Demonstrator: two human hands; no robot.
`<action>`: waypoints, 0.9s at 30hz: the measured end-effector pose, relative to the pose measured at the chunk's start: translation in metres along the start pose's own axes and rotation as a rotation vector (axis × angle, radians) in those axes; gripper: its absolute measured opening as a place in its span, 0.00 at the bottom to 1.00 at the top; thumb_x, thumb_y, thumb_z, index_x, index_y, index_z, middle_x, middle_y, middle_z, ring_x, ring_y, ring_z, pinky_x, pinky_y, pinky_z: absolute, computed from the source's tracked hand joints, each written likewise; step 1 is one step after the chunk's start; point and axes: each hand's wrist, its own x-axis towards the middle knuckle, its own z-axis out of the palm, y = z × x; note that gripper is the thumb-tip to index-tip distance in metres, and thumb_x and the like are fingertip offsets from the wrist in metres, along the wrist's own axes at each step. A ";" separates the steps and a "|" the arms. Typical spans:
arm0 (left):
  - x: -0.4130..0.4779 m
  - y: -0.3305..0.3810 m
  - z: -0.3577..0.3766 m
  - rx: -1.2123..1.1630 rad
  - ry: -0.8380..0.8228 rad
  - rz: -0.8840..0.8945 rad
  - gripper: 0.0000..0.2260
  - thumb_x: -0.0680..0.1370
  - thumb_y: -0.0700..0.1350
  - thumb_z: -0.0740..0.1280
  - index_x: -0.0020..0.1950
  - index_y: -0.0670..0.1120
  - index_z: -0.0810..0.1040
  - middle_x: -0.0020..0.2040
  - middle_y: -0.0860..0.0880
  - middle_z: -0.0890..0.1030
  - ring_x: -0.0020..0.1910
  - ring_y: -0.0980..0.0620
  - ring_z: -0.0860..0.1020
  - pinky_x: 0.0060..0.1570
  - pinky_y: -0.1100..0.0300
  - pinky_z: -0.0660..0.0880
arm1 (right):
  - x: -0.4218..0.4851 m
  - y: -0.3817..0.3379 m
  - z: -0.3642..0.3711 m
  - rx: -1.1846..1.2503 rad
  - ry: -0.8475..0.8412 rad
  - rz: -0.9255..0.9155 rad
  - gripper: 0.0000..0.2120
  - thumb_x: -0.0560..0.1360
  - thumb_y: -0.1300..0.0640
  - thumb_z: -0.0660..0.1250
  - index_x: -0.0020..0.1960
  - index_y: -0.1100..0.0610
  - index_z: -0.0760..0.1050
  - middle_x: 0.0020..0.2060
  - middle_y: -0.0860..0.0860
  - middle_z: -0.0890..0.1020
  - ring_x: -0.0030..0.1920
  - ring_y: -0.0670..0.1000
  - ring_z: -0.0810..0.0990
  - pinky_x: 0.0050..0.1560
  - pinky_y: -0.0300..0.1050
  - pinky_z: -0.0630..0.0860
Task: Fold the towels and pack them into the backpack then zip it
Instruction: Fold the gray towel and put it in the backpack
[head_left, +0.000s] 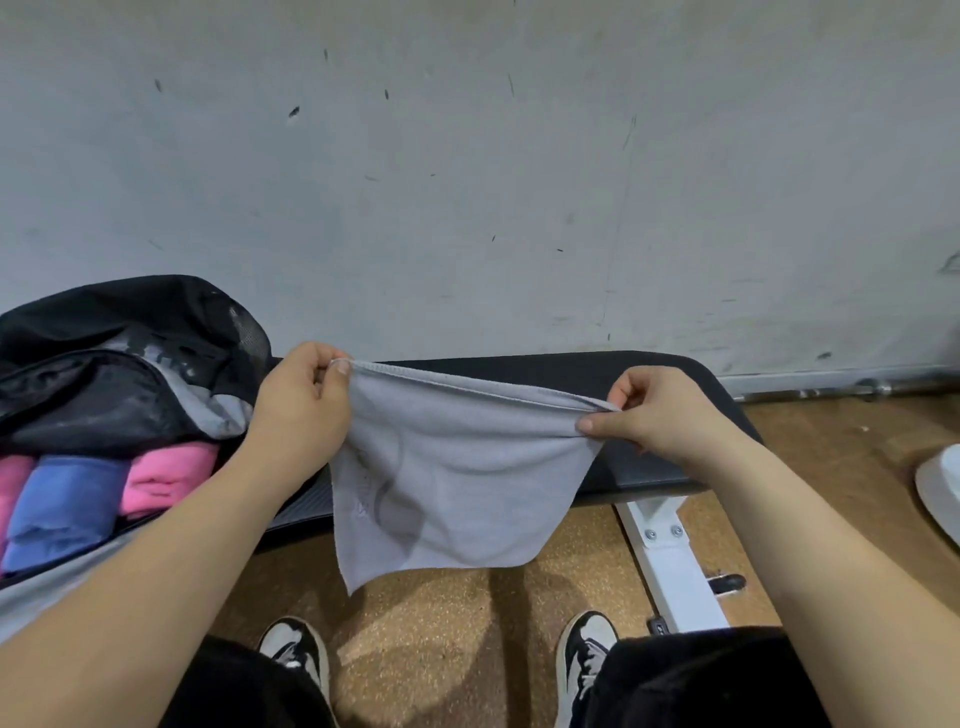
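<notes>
A grey towel (457, 483) hangs in the air in front of the black tabletop (649, 374), stretched by its top edge. The left hand (304, 400) pinches its upper left corner; the right hand (644, 410) pinches the upper right corner. At the left, the open backpack (104, 364) lies on the tabletop with a blue towel (62, 509) and a pink towel (166, 478) rolled inside.

One head-worn view — looking forward and down, close over the bench (597, 371).
</notes>
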 end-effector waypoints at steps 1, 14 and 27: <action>0.000 -0.001 0.001 0.005 -0.002 0.002 0.06 0.85 0.43 0.63 0.56 0.45 0.79 0.47 0.44 0.82 0.40 0.60 0.75 0.38 0.73 0.68 | 0.000 0.000 0.000 -0.038 0.010 -0.014 0.19 0.64 0.52 0.85 0.42 0.60 0.78 0.31 0.51 0.81 0.32 0.49 0.78 0.34 0.46 0.77; 0.008 -0.013 0.000 0.009 -0.001 0.025 0.07 0.83 0.42 0.66 0.55 0.43 0.83 0.43 0.43 0.82 0.38 0.52 0.75 0.41 0.62 0.72 | -0.005 -0.005 -0.010 0.539 -0.178 0.206 0.06 0.75 0.69 0.74 0.51 0.66 0.79 0.39 0.63 0.84 0.36 0.56 0.86 0.35 0.44 0.84; 0.005 -0.002 -0.009 -0.342 -0.077 -0.132 0.07 0.85 0.40 0.66 0.59 0.41 0.82 0.51 0.41 0.83 0.48 0.40 0.86 0.38 0.73 0.79 | -0.007 0.000 -0.010 0.105 -0.112 -0.082 0.19 0.71 0.72 0.76 0.58 0.57 0.83 0.44 0.57 0.88 0.42 0.56 0.87 0.47 0.45 0.85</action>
